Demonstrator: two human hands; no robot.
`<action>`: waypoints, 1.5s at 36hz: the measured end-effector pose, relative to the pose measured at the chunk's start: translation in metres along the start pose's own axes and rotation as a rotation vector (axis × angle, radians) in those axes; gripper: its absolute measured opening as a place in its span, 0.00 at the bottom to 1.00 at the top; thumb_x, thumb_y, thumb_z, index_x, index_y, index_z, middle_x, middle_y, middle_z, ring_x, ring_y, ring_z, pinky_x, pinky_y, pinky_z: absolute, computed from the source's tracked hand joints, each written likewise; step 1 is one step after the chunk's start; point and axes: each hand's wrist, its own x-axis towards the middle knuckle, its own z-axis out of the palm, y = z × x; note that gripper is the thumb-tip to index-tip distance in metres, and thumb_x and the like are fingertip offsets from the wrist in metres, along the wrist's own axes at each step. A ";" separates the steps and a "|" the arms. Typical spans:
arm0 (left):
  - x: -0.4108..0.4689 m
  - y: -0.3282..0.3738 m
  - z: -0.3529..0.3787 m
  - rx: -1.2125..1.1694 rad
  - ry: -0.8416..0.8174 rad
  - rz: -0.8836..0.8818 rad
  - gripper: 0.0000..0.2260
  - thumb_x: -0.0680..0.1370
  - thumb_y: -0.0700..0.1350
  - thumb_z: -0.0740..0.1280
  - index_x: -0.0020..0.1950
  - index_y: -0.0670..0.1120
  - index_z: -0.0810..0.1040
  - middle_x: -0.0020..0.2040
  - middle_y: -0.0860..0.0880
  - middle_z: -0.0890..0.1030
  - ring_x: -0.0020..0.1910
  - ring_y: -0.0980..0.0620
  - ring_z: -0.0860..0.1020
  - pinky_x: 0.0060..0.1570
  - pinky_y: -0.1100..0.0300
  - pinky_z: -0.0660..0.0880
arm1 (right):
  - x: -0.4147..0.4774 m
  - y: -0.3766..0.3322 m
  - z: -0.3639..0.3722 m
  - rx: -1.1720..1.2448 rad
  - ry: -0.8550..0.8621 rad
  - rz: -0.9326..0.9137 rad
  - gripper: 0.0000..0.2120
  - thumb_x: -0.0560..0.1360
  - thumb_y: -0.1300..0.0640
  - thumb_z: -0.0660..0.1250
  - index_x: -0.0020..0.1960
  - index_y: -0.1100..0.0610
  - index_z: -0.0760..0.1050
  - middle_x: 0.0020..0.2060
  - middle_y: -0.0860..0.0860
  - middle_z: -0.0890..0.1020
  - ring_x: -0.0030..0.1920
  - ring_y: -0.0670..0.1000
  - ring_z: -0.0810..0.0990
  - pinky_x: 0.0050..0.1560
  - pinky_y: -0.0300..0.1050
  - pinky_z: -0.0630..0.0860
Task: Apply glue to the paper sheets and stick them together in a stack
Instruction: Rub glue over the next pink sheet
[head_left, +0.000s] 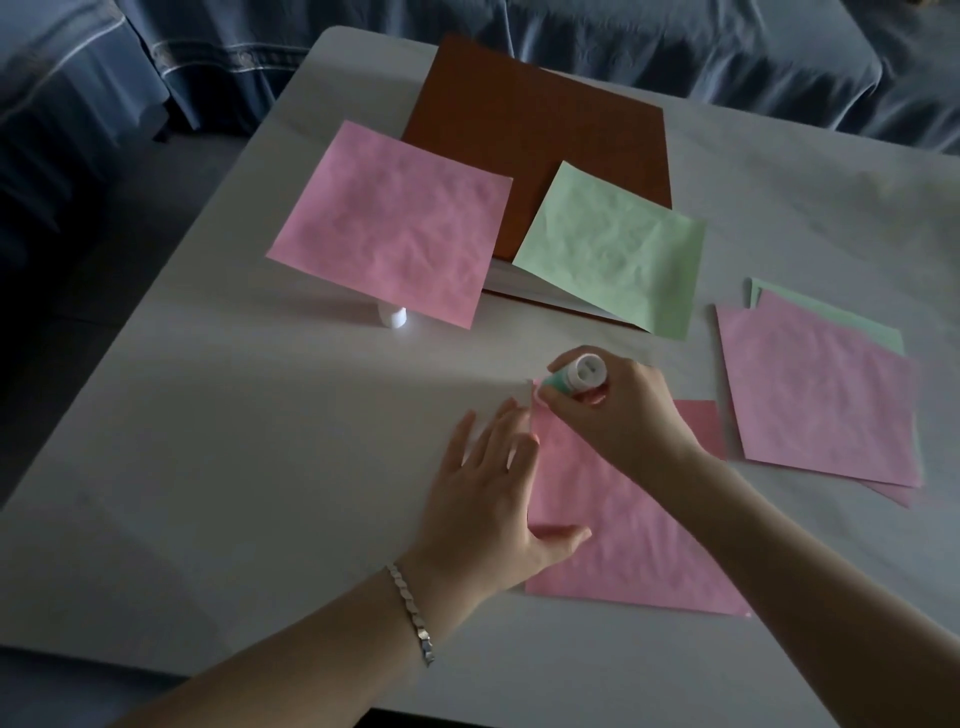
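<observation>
Head view: right hand (618, 410) clenched round green-and-white glue stick (576, 379), tip at far-left corner of crinkled pink paper sheet (623, 530) on white tabletop (260, 467), left hand (483, 493) flat, empty, pinning its edge; best keep pinning, stroke edges evenly.

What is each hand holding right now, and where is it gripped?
The right hand grips the glue stick around its barrel, tip down at the pink sheet corner. The left hand holds nothing; it presses flat on that sheet's left edge.
</observation>
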 end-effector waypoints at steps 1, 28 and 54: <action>0.000 0.000 -0.001 0.002 -0.004 0.000 0.34 0.65 0.68 0.61 0.55 0.39 0.74 0.64 0.41 0.75 0.67 0.45 0.70 0.67 0.45 0.61 | 0.003 -0.001 0.001 0.000 0.007 0.005 0.06 0.69 0.56 0.73 0.45 0.54 0.79 0.35 0.47 0.81 0.36 0.48 0.79 0.37 0.33 0.74; 0.003 -0.006 -0.002 0.068 -0.093 0.122 0.22 0.71 0.64 0.59 0.58 0.53 0.78 0.64 0.38 0.74 0.67 0.40 0.71 0.64 0.36 0.64 | -0.013 0.019 -0.018 -0.024 -0.097 0.054 0.03 0.69 0.56 0.72 0.43 0.52 0.79 0.35 0.47 0.82 0.35 0.43 0.80 0.36 0.34 0.76; 0.008 0.007 0.003 0.014 -0.077 0.152 0.19 0.73 0.59 0.59 0.59 0.52 0.73 0.66 0.34 0.71 0.68 0.33 0.66 0.64 0.35 0.64 | -0.042 0.028 -0.026 0.079 0.008 0.101 0.07 0.67 0.57 0.74 0.40 0.47 0.78 0.33 0.42 0.82 0.36 0.38 0.79 0.35 0.28 0.74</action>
